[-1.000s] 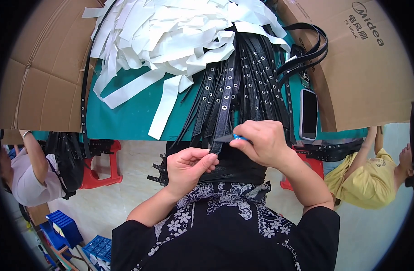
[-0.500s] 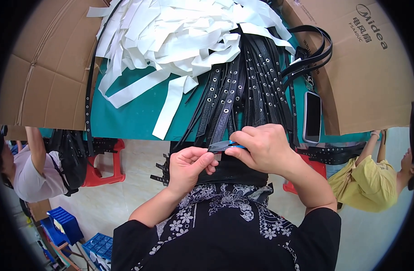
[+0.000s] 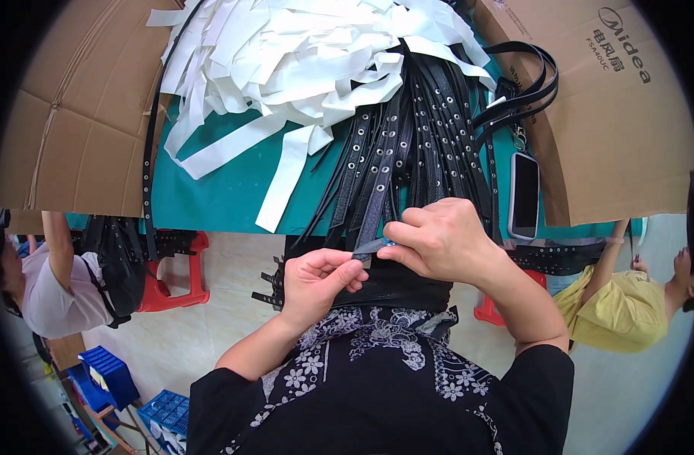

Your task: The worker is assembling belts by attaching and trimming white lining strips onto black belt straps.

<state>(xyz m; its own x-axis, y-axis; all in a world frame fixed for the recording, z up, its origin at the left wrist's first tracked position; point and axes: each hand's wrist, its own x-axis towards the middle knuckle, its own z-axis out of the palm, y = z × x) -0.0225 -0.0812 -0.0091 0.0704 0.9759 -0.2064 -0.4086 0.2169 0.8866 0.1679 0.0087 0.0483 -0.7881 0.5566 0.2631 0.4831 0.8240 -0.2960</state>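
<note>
My left hand (image 3: 316, 280) is closed, thumb and fingertips pinching the near end of a black strap (image 3: 379, 182) with metal eyelets. Just to its right, my right hand (image 3: 441, 241) grips small snips (image 3: 372, 246) with grey blades and a bit of blue handle showing. The blade tips point left and lie against the left fingertips. Most of the snips' handle is hidden in the right fist. Beyond my hands, a bundle of black eyelet straps (image 3: 438, 133) hangs toward me over the table edge.
White strips (image 3: 286, 61) are heaped on the green table (image 3: 210, 201). Cardboard walls (image 3: 81, 114) (image 3: 612, 129) flank it. A phone (image 3: 523, 196) lies at right, near looped black straps (image 3: 544, 83). People work on both sides; blue crates (image 3: 108, 375) stand lower left.
My right hand has shifted slightly up and away, and the snips' blades have tilted. The left hand barely moves. The person at right has changed arm position.
</note>
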